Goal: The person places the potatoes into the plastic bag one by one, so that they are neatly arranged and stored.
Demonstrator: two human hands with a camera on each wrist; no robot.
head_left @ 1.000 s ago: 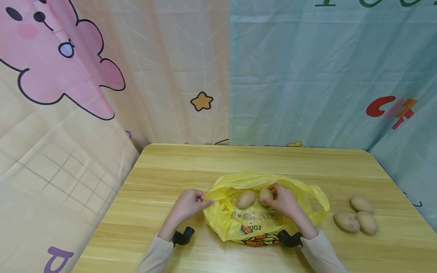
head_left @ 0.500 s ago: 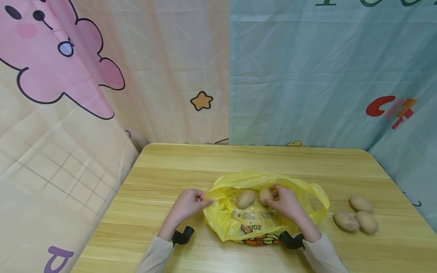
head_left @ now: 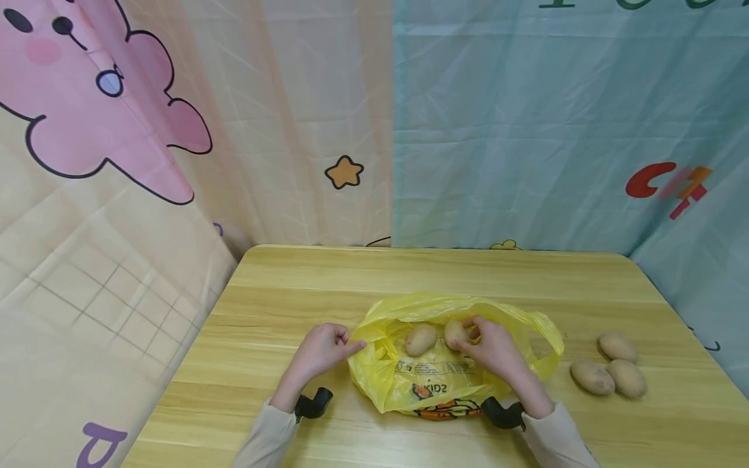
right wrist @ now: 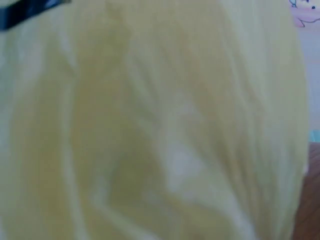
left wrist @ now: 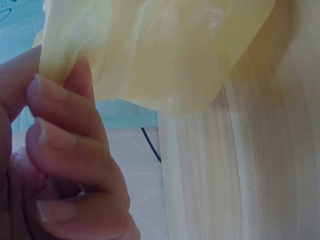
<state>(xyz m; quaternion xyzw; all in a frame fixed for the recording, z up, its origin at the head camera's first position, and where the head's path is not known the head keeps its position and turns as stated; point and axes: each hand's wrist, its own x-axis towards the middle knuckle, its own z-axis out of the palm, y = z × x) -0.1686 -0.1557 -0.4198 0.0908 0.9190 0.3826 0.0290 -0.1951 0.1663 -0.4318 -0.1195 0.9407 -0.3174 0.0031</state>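
Pinching the rim of the yellow bag (head_left: 374, 380) between thumb and forefinger of the left hand (head_left: 324, 350), with the other fingers curled in. And across to the right hand (head_left: 493, 348): inside the open mouth, gripping a potato (head_left: 455, 333) between thumb and fingers! Hard to say whether resting on the plastic there or just above. Just left of that grip, near but apart: a second potato (head_left: 420, 340). Well out to the right of the same hand, outside the bag: three loose potatoes (head_left: 628, 378), bunched on the table (head_left: 328, 279).

Now for the finesse. Hold the left pinch light but steady; avoid any hard tug, for fear of dragging the bag leftward and narrowing the mouth. Mind the black wrist mount (head_left: 499, 413) below the right hand, over the near rim and liable to snag. No help from the right wrist view, filled with plastic. If setting down, part thumb and fingers gently, only with the weight supported, and without nudging the neighbour on the left. If lifting, firm up first and rise straight through the mouth.
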